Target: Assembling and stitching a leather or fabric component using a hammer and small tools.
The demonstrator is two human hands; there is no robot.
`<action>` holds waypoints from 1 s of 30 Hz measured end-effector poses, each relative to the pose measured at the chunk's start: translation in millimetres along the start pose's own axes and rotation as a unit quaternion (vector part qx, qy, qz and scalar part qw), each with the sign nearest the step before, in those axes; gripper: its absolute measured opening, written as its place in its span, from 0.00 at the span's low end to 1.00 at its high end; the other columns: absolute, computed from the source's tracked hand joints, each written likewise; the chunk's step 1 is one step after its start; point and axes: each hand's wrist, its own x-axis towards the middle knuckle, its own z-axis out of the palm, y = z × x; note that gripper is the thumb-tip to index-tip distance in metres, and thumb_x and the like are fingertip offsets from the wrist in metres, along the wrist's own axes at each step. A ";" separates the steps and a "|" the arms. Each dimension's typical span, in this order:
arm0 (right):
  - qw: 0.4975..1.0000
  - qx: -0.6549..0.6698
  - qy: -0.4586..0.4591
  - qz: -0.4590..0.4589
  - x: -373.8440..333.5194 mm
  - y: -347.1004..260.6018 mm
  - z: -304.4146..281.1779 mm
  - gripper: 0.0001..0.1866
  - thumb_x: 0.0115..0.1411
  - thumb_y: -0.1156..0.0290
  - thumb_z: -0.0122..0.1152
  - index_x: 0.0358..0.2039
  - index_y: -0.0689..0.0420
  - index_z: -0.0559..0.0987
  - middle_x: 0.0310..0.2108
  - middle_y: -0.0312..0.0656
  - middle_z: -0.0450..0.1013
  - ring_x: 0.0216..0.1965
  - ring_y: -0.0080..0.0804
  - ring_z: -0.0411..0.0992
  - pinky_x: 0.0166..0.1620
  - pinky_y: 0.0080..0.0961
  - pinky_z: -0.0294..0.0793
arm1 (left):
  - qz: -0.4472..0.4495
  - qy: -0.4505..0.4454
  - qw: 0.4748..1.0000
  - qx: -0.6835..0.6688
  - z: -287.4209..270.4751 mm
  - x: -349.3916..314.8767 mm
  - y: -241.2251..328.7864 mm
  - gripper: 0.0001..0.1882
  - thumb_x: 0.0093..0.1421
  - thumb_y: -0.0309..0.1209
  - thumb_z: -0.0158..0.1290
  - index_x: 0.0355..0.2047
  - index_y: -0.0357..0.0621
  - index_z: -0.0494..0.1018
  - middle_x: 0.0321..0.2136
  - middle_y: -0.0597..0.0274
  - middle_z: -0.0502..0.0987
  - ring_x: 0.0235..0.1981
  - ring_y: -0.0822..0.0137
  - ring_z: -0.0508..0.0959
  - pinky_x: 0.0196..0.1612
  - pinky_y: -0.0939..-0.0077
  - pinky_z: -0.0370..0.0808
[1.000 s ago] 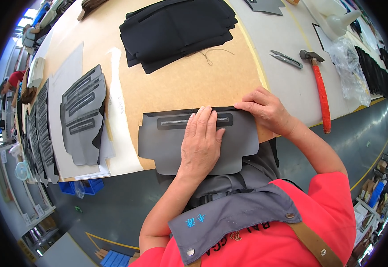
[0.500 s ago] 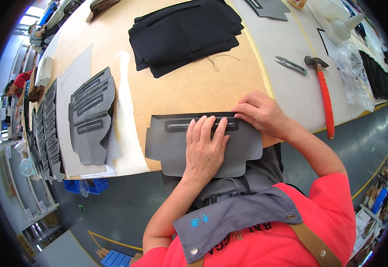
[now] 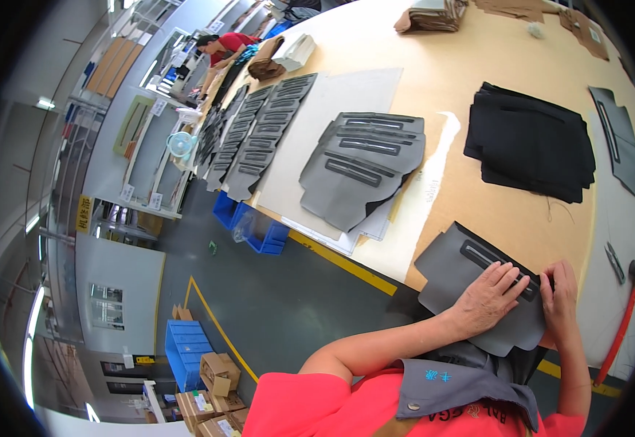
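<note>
A grey cut panel (image 3: pixel 445 261) with a dark-framed long slot lies at the near table edge, partly overhanging it. My left hand (image 3: pixel 488 298) rests flat on the panel, fingers stretched over the slot's right end. At the panel's far right corner, my right hand (image 3: pixel 559 295) pinches the edge between thumb and fingers; the fingertips partly hide that spot. Beyond the panel sits a stack of black panels (image 3: pixel 528 142). A fanned pile of similar grey slotted panels (image 3: pixel 361 164) lies to the left.
Thread snips (image 3: pixel 614 262) and a red-handled hammer (image 3: pixel 620 335) lie to the right. More slotted panels (image 3: pixel 270 127) form rows at far left, near another person (image 3: pixel 226 51) in red. Blue bins (image 3: pixel 265 234) sit below the table edge. A single grey panel (image 3: pixel 618 138) lies far right.
The view has swung left, shifting the table and my hands toward the picture's right. My left hand still lies on the grey panel and my right still pinches its corner.
</note>
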 end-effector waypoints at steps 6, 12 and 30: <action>0.998 0.054 -0.023 -0.030 8.2 11.3 -2.4 0.09 0.55 0.83 0.66 0.36 0.63 0.77 0.35 0.48 0.71 0.37 0.48 0.73 0.39 0.41 0.73 | 0.001 0.028 1.000 0.000 7.0 0.6 -5.0 0.31 0.62 0.38 0.60 0.64 0.40 0.68 0.58 0.50 0.68 0.65 0.52 0.66 0.71 0.54 0.62; 0.972 -0.113 0.004 -0.204 10.9 11.1 -4.7 0.10 0.53 0.82 0.68 0.36 0.61 0.78 0.34 0.45 0.73 0.36 0.45 0.74 0.39 0.40 0.74 | 0.001 0.046 0.999 -0.005 8.2 -1.8 0.0 0.32 0.61 0.38 0.60 0.63 0.38 0.69 0.58 0.50 0.68 0.65 0.52 0.66 0.71 0.55 0.62; 0.998 0.006 -0.032 -0.056 16.3 5.3 -7.7 0.07 0.59 0.72 0.66 0.35 0.59 0.77 0.34 0.45 0.74 0.38 0.46 0.74 0.43 0.41 0.74 | -0.001 -0.036 0.999 0.013 -14.0 6.2 -1.2 0.30 0.62 0.34 0.60 0.65 0.47 0.71 0.58 0.54 0.71 0.62 0.53 0.68 0.68 0.54 0.64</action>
